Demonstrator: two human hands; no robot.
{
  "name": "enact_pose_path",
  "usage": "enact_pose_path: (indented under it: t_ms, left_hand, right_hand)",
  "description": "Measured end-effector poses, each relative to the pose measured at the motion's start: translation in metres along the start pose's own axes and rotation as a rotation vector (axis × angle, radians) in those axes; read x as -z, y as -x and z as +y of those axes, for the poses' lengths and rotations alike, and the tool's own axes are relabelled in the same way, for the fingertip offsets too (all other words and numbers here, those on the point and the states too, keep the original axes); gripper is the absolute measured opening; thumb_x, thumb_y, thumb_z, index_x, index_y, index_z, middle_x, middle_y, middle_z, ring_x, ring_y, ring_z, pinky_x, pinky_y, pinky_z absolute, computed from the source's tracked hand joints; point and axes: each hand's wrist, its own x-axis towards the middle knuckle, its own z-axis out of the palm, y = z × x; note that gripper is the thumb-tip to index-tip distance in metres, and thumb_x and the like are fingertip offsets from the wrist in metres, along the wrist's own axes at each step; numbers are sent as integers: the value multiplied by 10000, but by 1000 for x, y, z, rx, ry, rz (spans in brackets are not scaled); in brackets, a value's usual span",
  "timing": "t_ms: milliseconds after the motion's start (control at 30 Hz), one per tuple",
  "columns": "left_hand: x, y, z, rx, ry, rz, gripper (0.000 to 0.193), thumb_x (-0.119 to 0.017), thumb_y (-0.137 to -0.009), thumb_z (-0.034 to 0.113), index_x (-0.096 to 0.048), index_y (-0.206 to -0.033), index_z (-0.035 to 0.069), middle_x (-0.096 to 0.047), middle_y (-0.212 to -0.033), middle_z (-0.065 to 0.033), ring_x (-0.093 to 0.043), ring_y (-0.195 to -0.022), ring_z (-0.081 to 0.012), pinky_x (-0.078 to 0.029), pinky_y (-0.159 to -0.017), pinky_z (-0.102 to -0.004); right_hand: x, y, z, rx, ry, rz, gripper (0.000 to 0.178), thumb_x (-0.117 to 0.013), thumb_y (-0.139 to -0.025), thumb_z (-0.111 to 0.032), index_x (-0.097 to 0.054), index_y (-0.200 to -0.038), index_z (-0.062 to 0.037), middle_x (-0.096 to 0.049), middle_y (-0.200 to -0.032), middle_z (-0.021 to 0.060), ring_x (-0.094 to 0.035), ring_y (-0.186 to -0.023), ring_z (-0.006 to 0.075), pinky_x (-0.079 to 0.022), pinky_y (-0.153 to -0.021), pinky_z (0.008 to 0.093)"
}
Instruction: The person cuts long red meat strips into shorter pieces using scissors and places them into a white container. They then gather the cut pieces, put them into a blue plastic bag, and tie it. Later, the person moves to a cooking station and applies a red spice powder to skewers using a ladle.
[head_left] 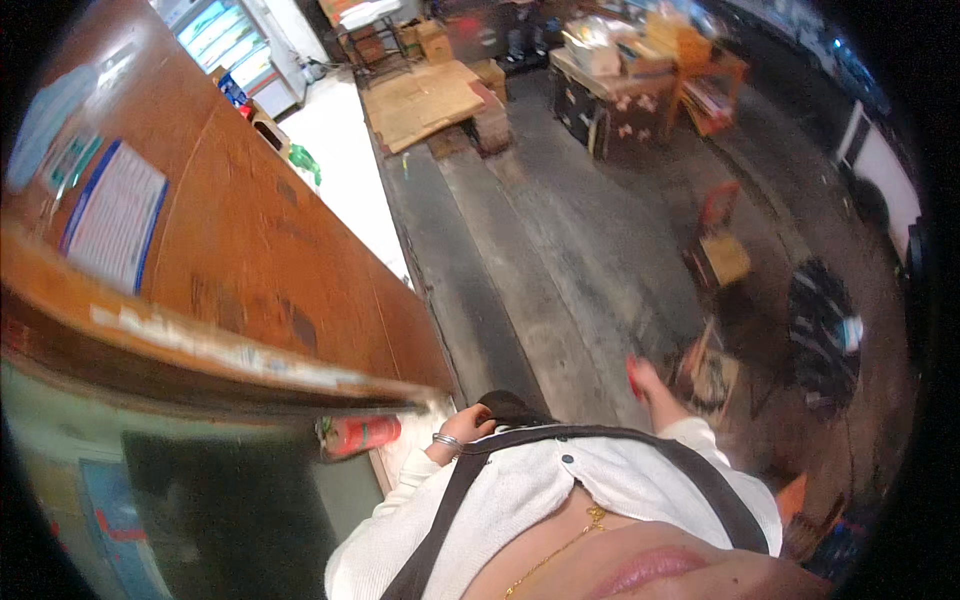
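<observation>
My left hand, with a silver bangle at the wrist, is by my waist next to the dark cloth of my clothing. Its fingers are curled in, and what they hold, if anything, is hidden. Out to my right, my right hand hangs over the floor, smeared by motion. A small red thing shows at its fingers, too blurred to name.
On my left stands a tall brown wooden panel with a posted sheet. A red fire extinguisher is beside it. Ahead lie a low wooden board and a loaded table. A small chair stands right.
</observation>
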Motion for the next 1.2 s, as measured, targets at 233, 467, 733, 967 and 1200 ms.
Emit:
enact_pose_path:
  t_ms: [233, 467, 733, 967, 1200]
  left_hand:
    - [190, -239, -5, 342, -473, 161, 343, -505, -772, 344, -534, -1005, 93, -578, -987, -137, -560, -911, -293, -436, -775, -411]
    - [317, -348, -1, 105, -274, 243, 331, -510, -781, 331, -506, -979, 66, -556, -934, -180, -530, -879, -340, -440, -723, -411]
    - [375, -616, -40, 696, -563, 33, 294, -495, -783, 314, -515, -983, 99, -596, -906, -132, -569, -851, -325, -450, -719, -418]
    - [538, -892, 42, -48, 123, 101, 331, -577, -777, 194, -503, -1069, 58, -571, -1012, -130, -556, -942, -240, -431, -803, -317]
    - [681, -1144, 70, 310, -803, 43, 312, -599, -715, 285, -530, -956, 99, -578, -875, -129, -568, -766, -281, -444, -665, -418]
  right_hand:
    - [63, -150, -492, 1183, 112, 798, 247, -531, -764, -265, -436, -791, -38, -521, -848, 154, -524, -776, 321, -417, -629, 424]
    - [79, -328, -349, -95, 182, -210, 382, -400, -832, -402, -604, -830, -80, -585, -687, 112, -545, -599, 209, -414, -508, 356]
    - [136, -535, -277, -464, -54, -201, 306, -478, -813, -333, -594, -871, -56, -587, -744, 75, -536, -611, 175, -406, -500, 340]
    - [197, -718, -844, 962, -81, 314, 256, -505, -793, -320, -492, -764, -66, -537, -649, 86, -509, -563, 198, -396, -503, 335]
    - [277, -749, -1054, 1185, 70, 105, 255, -567, -750, -257, -432, -711, -45, -490, -642, 88, -498, -585, 257, -386, -522, 345]
